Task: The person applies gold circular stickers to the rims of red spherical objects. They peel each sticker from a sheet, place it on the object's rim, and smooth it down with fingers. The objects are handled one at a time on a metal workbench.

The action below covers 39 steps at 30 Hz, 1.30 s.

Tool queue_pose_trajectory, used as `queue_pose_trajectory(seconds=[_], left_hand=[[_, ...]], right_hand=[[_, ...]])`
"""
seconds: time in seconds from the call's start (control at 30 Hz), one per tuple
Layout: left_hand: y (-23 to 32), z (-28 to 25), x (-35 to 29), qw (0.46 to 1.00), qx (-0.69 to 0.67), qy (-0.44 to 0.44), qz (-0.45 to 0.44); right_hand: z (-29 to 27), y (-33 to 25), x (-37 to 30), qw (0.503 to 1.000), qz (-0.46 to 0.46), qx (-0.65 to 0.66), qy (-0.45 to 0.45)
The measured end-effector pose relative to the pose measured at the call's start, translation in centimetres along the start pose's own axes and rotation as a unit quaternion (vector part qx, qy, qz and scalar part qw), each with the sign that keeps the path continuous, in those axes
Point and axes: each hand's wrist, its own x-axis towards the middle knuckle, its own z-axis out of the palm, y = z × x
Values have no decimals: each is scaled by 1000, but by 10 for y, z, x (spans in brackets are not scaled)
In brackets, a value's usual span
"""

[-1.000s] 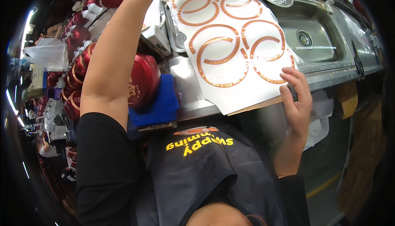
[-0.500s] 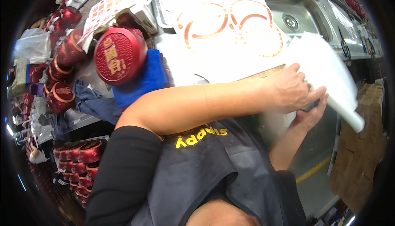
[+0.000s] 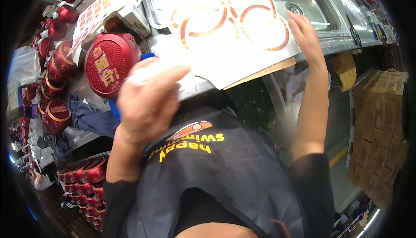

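Observation:
My left hand (image 3: pixel 149 95) is raised in front of a red, round, drum-like container (image 3: pixel 106 66) with gold lettering and a dotted face. Motion smears its fingers, so I cannot tell if it holds anything. A bright blue cloth (image 3: pixel 147 56) shows behind that hand. On the right, my right hand (image 3: pixel 307 38) is open, fingers stretched forward over the right edge of a white sheet (image 3: pixel 212 66). Orange-red rings and arcs are printed across this sheet, which lies on brown cardboard (image 3: pixel 262 72) at the counter's near edge.
A steel sink (image 3: pixel 312 10) lies beyond my right hand, with dark scissors (image 3: pixel 354 32) to its right. Stacked cartons (image 3: pixel 377 129) stand at the far right. More red containers (image 3: pixel 58 114) line the left side, near a grey-blue cloth (image 3: pixel 91 116).
My hands have parted: the left swung back left to the red container, the right moved up to the sheet's edge. The blurred white sheet they handled together has left them.

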Motion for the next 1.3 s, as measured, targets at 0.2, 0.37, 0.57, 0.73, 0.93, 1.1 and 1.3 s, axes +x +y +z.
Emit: queue_pose_trajectory(seconds=[0.2, 0.37, 0.57, 0.73, 0.93, 1.1, 1.3], left_hand=[[-45, -48, -73, 932, 22, 319, -170], [-88, -40, -110, 837, -171, 403, -329], [-97, -22, -111, 872, -231, 308, -302], [-94, -25, -106, 842, -284, 297, -350], [-91, -24, -110, 843, -264, 279, -375], [-98, -29, -104, 856, -201, 283, -384], [-109, -70, -54, 922, -123, 243, -275]], right_hand=[[48, 32, 123, 972, 216, -14, -89], [43, 42, 122, 944, 275, 130, -126], [24, 105, 124, 977, 188, 86, -46], [16, 241, 156, 925, 231, -279, -111], [22, 271, 155, 874, 183, -413, -181], [-5, 83, 165, 975, 75, -183, -100], [0, -175, 141, 969, -176, -59, -164]])
